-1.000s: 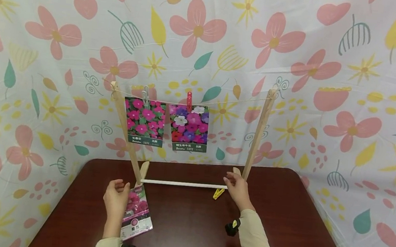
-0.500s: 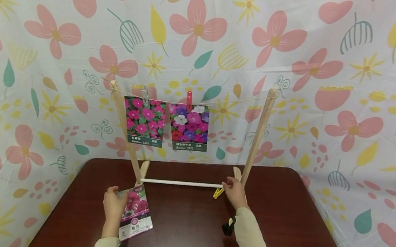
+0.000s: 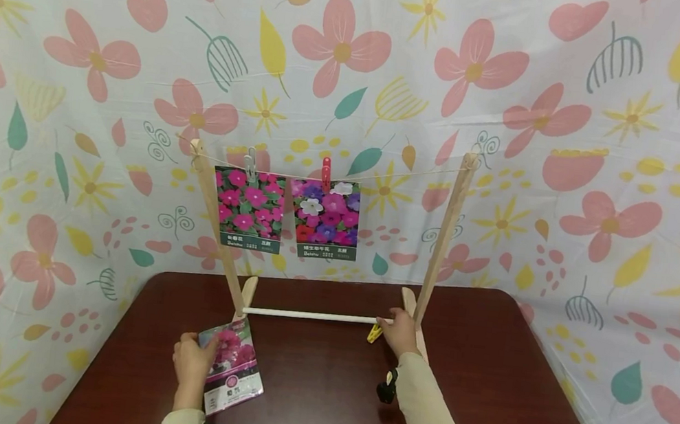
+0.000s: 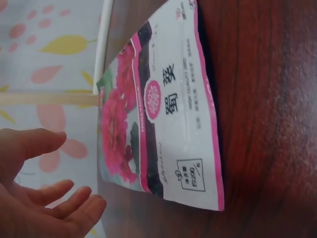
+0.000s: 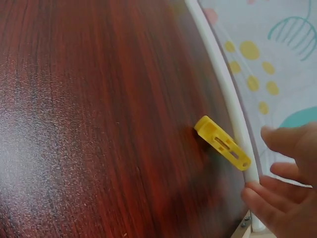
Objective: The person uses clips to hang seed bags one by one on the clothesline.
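Note:
A flower seed packet (image 3: 234, 367) with pink blooms and a white lower band lies on the table; its print shows close up in the left wrist view (image 4: 163, 109). Beside its left edge is my left hand (image 3: 193, 366), its thumb and fingers apart, gripping nothing. A yellow clothespin (image 5: 223, 144) lies against the white rod (image 5: 225, 82) at the stand's base. My right hand (image 3: 400, 332) reaches in just right of that clothespin. In the right wrist view its fingers are loosely bent and a small gap separates them from the clothespin.
A wooden stand with a left post (image 3: 217, 227) and a right post (image 3: 444, 240) carries a string (image 3: 406, 175). From it hang two flower cards (image 3: 247, 206), clipped by a grey clothespin (image 3: 251, 165) and a red clothespin (image 3: 326, 174). A patterned cloth (image 3: 573, 126) stands behind the dark table (image 3: 321, 390).
My right hand has moved slightly left and down toward the yellow clothespin. My left hand has lowered a little beside the packet. The hanging cards stay put.

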`<state>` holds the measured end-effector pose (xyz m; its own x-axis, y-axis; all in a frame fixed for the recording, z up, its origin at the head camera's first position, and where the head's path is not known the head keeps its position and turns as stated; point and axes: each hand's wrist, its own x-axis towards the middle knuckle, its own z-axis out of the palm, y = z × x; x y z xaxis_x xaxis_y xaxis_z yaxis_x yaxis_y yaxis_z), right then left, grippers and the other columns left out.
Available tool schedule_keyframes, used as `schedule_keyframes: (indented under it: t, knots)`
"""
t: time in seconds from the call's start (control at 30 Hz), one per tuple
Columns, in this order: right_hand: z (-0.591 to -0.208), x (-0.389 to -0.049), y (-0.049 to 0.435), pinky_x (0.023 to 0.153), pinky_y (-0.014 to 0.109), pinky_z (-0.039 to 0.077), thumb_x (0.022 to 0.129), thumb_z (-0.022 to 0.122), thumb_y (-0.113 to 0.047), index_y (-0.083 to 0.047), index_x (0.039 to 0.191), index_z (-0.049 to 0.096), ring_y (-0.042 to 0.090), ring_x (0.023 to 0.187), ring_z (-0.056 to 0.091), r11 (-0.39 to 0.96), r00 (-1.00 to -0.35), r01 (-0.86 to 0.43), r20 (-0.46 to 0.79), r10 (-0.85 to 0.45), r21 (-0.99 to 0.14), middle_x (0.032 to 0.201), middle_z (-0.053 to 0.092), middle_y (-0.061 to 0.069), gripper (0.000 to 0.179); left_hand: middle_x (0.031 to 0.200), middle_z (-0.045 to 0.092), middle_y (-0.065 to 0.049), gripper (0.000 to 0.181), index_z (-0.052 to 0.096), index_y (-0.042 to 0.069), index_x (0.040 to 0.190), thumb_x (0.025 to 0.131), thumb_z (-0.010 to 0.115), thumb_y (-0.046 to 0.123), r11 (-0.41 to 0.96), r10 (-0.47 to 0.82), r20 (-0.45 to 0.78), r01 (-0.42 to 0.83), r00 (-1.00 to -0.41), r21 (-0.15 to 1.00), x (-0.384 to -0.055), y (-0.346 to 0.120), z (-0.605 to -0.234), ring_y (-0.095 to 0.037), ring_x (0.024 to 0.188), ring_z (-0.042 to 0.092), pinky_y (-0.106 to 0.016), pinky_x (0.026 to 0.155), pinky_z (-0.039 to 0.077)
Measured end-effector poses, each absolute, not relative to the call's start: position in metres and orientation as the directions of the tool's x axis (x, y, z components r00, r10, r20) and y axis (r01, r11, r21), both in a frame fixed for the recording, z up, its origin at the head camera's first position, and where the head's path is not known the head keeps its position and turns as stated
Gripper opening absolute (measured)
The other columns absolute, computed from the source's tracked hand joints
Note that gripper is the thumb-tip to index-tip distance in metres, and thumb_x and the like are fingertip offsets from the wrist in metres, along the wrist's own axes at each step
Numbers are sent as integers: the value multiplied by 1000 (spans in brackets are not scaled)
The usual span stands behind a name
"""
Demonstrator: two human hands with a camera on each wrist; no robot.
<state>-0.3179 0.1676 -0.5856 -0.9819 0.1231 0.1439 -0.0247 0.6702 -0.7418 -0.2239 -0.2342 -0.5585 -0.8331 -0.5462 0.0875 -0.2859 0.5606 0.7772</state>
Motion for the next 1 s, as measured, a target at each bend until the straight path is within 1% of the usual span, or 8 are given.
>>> schedule_keyframes:
  t: [0.23, 0.33, 0.53, 0.57, 0.67, 0.77, 0.8, 1.0]
  knots:
    - [-579, -312, 157, 75, 50, 50, 84, 73, -10, 18, 101, 59, 43, 86, 57, 682, -947, 42, 188, 260, -730, 95, 54, 31, 36, 110, 43, -46, 55, 42, -21, 117, 84, 67, 15, 554, -534, 13, -338, -846, 761, -222, -237, -563, -61, 104, 41, -64, 92, 35]
    - [-579, -312, 153, 74, 50, 50, 82, 75, -11, 16, 96, 58, 42, 84, 56, 688, -947, 54, 182, 265, -723, 91, 53, 29, 35, 110, 44, -47, 55, 42, -21, 116, 84, 68, 15, 554, -533, 4, -345, -846, 758, -222, -237, -565, -62, 104, 43, -65, 91, 36]
    - [-584, -315, 151, 74, 51, 50, 79, 77, -11, 14, 92, 57, 43, 83, 56, 664, -947, 67, 162, 277, -744, 93, 51, 29, 35, 106, 47, -47, 54, 43, -22, 113, 82, 69, 15, 570, -533, 19, -342, -846, 747, -222, -236, -568, -62, 101, 47, -64, 88, 39]
    - [-589, -317, 151, 69, 48, 51, 79, 79, -15, 13, 90, 56, 42, 79, 56, 678, -940, 45, 198, 277, -733, 90, 51, 29, 38, 106, 47, -47, 54, 43, -22, 113, 82, 69, 15, 573, -531, 22, -340, -847, 746, -222, -236, -568, -62, 100, 48, -64, 88, 39]
    - [-593, -318, 148, 65, 47, 51, 78, 81, -18, 11, 87, 55, 40, 75, 56, 699, -939, 48, 206, 274, -714, 91, 50, 29, 40, 105, 48, -48, 55, 43, -22, 112, 81, 69, 14, 580, -524, 32, -328, -851, 746, -221, -236, -570, -62, 100, 48, -64, 87, 40]
    - [-595, -317, 143, 63, 48, 52, 77, 81, -18, 12, 90, 54, 41, 73, 57, 709, -942, 63, 193, 274, -703, 95, 48, 31, 43, 105, 48, -48, 55, 43, -22, 112, 81, 69, 14, 584, -521, 36, -324, -853, 744, -221, -236, -571, -62, 100, 48, -64, 87, 40]
    - [-591, -315, 141, 66, 51, 52, 77, 81, -14, 13, 94, 54, 43, 76, 58, 699, -948, 88, 155, 277, -710, 98, 48, 33, 42, 105, 48, -48, 55, 42, -22, 112, 81, 69, 15, 585, -519, 36, -324, -854, 743, -221, -237, -572, -62, 100, 48, -64, 86, 40]
    - [-591, -311, 132, 71, 52, 51, 80, 80, -17, 14, 111, 48, 46, 88, 57, 723, -950, 130, 123, 286, -678, 106, 45, 33, 54, 104, 49, -47, 55, 42, -22, 112, 81, 68, 15, 586, -511, 15, -335, -860, 737, -220, -239, -576, -61, 99, 49, -64, 85, 41]
